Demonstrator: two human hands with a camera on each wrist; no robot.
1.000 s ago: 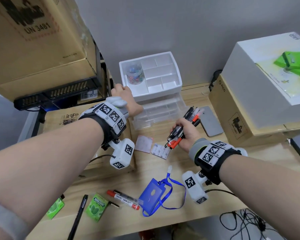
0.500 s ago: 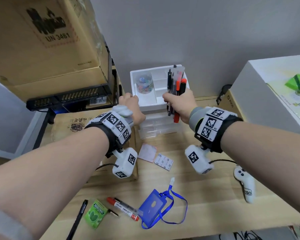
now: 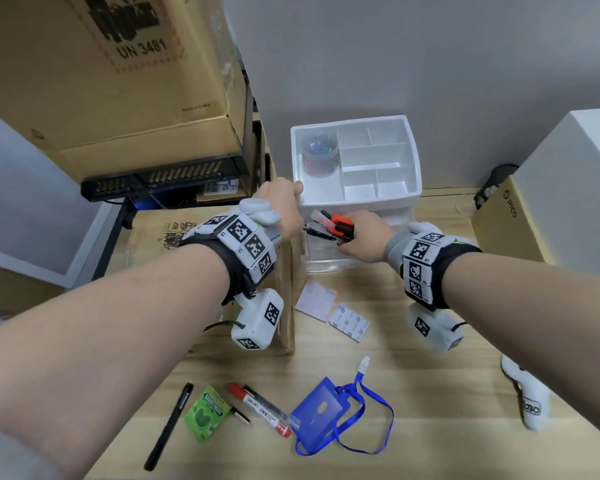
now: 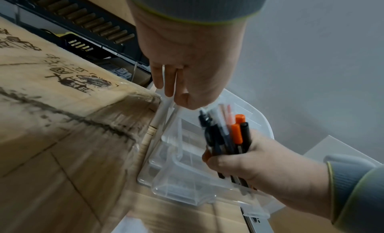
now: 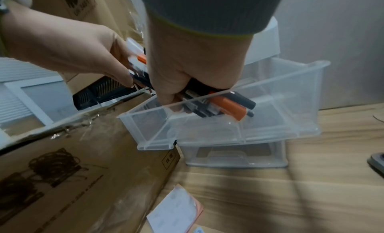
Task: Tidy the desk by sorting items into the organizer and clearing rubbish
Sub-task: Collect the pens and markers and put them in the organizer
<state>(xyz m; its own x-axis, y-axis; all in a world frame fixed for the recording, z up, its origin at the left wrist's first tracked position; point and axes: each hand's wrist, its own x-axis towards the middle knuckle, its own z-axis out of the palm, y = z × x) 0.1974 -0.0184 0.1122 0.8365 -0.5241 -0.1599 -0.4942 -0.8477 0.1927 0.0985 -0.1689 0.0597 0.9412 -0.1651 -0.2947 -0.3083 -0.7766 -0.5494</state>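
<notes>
Since the earlier frame the right hand (image 3: 362, 237) has lowered its clenched bundle of pens (image 3: 331, 227) from above the organizer (image 3: 413, 161) into the open clear drawer (image 5: 280, 95) at centre frame. The left hand (image 3: 284, 209) pinches the organizer's left corner. A marker (image 3: 258, 409), black pen (image 3: 168, 426), gum pack (image 3: 207, 413) and lanyard badge (image 3: 321, 415) remain unsorted at lower centre.

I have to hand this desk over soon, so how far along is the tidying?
Early. Done: only a jar of clips sits in the organizer. In hand: the right hand lowers a bundle of pens into the open clear drawer; the left hand steadies the organizer. Left: black pen, gum pack, red marker, blue badge holder, paper slips.
</notes>
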